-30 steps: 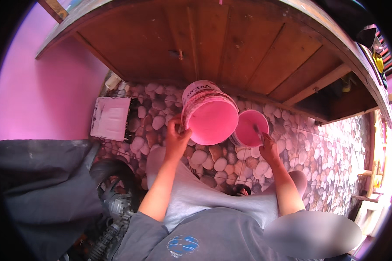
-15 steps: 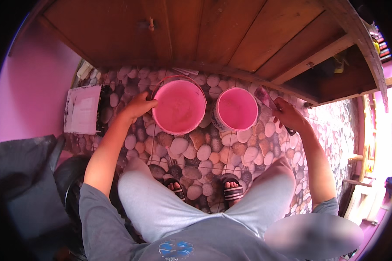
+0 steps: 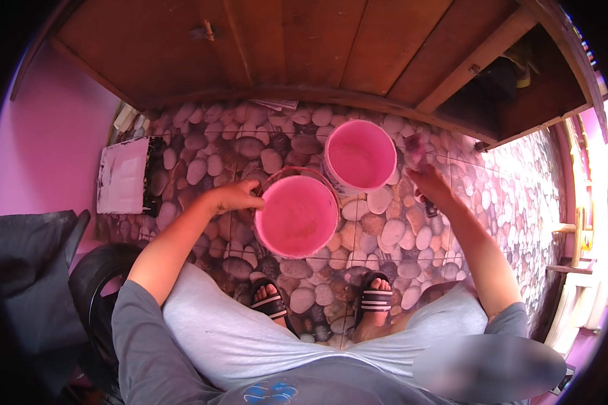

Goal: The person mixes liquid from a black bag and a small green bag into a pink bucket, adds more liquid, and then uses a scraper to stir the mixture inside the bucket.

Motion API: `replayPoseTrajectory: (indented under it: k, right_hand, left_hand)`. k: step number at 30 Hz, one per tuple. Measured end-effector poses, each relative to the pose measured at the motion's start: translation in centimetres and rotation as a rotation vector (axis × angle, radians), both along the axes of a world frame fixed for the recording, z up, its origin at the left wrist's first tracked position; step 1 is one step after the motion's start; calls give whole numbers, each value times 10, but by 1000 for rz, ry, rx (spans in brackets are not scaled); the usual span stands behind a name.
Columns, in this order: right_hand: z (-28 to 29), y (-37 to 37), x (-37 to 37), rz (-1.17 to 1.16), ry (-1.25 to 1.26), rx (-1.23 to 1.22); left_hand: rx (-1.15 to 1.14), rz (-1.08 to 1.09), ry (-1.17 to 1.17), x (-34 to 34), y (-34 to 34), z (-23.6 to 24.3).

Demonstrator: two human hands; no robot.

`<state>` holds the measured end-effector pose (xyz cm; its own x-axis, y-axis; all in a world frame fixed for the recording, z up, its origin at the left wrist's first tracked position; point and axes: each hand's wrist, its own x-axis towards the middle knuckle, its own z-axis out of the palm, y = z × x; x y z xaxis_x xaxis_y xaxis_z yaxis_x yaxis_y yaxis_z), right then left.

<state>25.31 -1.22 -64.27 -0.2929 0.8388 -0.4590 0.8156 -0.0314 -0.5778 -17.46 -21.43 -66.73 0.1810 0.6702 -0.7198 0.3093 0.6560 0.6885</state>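
Left hand (image 3: 233,197) gripping rim of near bucket (image 3: 297,216) at floor (image 3: 398,233) centre; right hand (image 3: 431,183) pinching small object beside far bucket (image 3: 360,156). Risking tipping through 1-sided grip.

Grey short-sleeved shirt (image 3: 182,351), light grey shorts (image 3: 250,337), black-and-white striped sandals (image 3: 375,300).

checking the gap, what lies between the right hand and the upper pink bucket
Head view: a small blurred dark thing held up by the right hand, beside the upper pink bucket; otherwise only pebble-pattern floor.
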Motion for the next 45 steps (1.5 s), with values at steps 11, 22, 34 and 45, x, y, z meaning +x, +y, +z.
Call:
replayPoseTrajectory:
  k: [11, 22, 34, 45]
  right_hand:
    - [-32, 8, -72, -182, 418, -51]
    - [37, -94, -64, 876, -327, -64]
    - [-150, -92, -108, 870, -395, -51]
    - [-123, -133, -113, 839, -367, 92]
  left_hand:
    - [17, 125, -93, 61, -7, -19]
    - [462, 16, 74, 114, 3, -50]
    - [530, -145, 247, 128, 20, -37]
    - [704, 11, 169, 140, 6, -63]
